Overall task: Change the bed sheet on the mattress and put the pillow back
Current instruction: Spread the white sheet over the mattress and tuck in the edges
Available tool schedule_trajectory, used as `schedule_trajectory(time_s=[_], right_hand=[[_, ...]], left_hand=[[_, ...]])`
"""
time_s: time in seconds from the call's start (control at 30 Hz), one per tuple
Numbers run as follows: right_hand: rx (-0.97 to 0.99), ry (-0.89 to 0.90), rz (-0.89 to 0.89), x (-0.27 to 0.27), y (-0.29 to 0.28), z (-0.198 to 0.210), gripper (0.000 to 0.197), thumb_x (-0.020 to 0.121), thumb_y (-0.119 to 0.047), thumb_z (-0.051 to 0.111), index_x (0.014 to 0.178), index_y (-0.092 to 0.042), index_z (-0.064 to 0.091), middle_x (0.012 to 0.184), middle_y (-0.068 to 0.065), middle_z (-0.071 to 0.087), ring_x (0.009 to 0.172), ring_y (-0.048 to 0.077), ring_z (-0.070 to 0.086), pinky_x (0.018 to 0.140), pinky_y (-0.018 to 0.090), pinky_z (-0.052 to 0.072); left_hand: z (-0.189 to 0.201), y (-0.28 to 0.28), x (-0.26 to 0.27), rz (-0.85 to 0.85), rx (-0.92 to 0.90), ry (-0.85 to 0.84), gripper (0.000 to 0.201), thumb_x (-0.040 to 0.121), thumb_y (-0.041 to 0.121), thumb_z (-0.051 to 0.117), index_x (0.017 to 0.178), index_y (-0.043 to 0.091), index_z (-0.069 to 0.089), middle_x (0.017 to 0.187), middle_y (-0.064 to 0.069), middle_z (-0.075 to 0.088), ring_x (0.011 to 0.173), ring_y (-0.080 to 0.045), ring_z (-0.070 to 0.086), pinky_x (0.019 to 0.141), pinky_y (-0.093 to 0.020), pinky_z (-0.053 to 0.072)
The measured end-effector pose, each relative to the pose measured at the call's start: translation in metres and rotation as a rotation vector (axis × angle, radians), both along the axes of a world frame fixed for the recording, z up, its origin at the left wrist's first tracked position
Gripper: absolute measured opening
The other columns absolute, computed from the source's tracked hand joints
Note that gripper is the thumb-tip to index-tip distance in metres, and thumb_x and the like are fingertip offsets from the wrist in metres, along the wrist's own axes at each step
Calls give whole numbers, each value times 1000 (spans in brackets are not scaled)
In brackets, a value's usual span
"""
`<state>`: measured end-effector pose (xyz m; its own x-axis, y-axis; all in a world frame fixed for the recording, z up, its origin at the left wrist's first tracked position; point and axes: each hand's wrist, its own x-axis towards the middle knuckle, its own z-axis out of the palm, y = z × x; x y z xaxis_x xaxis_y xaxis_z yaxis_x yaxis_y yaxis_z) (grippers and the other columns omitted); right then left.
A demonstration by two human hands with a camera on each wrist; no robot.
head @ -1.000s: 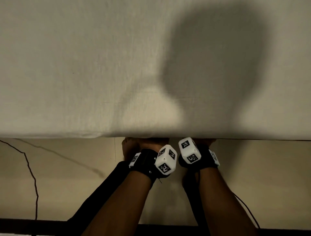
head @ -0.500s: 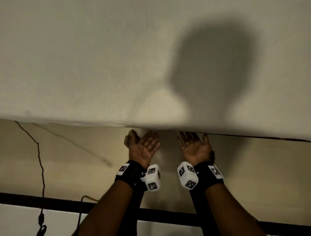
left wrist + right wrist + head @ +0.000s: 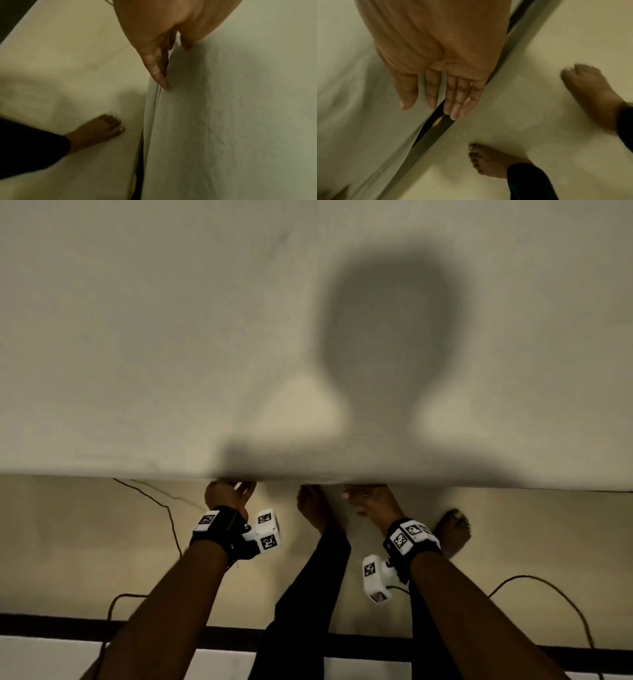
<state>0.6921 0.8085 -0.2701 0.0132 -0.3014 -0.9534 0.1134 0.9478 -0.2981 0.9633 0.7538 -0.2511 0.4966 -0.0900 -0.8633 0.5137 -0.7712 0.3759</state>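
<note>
A pale bed sheet covers the mattress and fills the upper half of the head view. Both hands are at its near edge. My left hand lies against the sheet's side, fingers straight down along the hanging fold and thumb on the top edge. My right hand is flat and open, its fingers straight over the gap between the sheet and the dark bed frame. It holds nothing. No pillow is in view.
My bare feet stand on the cream tiled floor close to the bed. Thin dark cables trail across the floor on both sides. A black strip runs along the floor behind me.
The hands came out from under the mattress edge, showed palms up, then turned over and spread apart along the edge. The right foot stepped out to the right.
</note>
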Motion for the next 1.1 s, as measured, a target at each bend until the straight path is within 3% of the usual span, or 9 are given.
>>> schedule_trajectory(time_s=[0.1, 0.17, 0.23, 0.33, 0.43, 0.53, 0.63, 0.93, 1.1], right_hand=[[-34, 4, -89, 33, -11, 13, 16, 91, 3, 66, 77, -5, 67, 58, -8, 69, 52, 4, 63, 46, 14, 46], [-17, 42, -226, 46, -12, 16, 24, 92, 9, 60, 72, -4, 63, 52, -7, 67, 47, 8, 63, 42, 15, 44], [-3, 96, -272, 53, -11, 14, 20, 90, 8, 63, 74, -2, 65, 55, -3, 69, 51, 17, 62, 45, 19, 45], [-49, 265, -179, 61, -1, -4, 11, 86, 2, 68, 77, -2, 73, 69, 7, 73, 59, 21, 63, 59, 29, 51], [-29, 380, -115, 65, 14, -28, 16, 74, -16, 70, 81, -7, 80, 84, 15, 76, 81, 33, 72, 79, 48, 60], [-43, 443, -174, 72, 39, -55, 23, 52, -37, 72, 64, -18, 78, 64, 12, 72, 65, 32, 72, 63, 54, 58], [-27, 422, -237, 84, 36, -30, 15, 67, -27, 76, 54, -18, 75, 59, 6, 71, 57, 31, 70, 59, 46, 57], [42, 305, -560, 84, 33, -22, 28, 95, 3, 43, 111, 7, 65, 104, 24, 69, 83, 32, 63, 66, 37, 51], [-5, 197, -706, 114, 39, -43, 28, 99, 1, 44, 124, -3, 56, 90, 7, 69, 88, 29, 65, 84, 41, 55]], left_hand=[[-3, 3, 27, -417, 263, -115, 39, 100, 11, 55, 137, 22, 62, 145, 6, 56, 141, -18, 44, 112, -23, 35], [-3, 1, 42, -82, 197, 7, 39, 104, 9, 44, 141, 10, 57, 147, -3, 55, 139, -20, 47, 109, -23, 38], [-5, 0, 47, -56, 106, 121, 36, 101, -6, 31, 125, -10, 58, 134, -20, 62, 127, -30, 56, 111, -32, 43], [-14, 5, 53, -128, 120, 56, 22, 94, -9, 44, 82, -9, 63, 84, -22, 73, 89, -33, 67, 95, -44, 56], [-25, 7, 63, -187, 178, 1, 11, 91, -8, 53, 83, -8, 60, 81, -23, 65, 71, -33, 66, 67, -39, 62], [-26, 16, 69, -236, 234, 47, 14, 94, -10, 49, 83, -8, 59, 77, -21, 62, 69, -31, 64, 63, -39, 61], [-23, 17, 72, -260, 205, 65, 16, 95, -10, 51, 81, -8, 58, 76, -20, 61, 67, -32, 63, 47, -33, 60], [-48, 20, 94, -200, 1, 166, 22, 93, -13, 41, 87, -4, 60, 73, -18, 72, 62, -28, 73, 55, -33, 61], [-103, 29, 118, -163, 73, 111, 15, 88, 0, 61, 73, 2, 63, 70, -17, 64, 56, -28, 64, 57, -37, 58]])
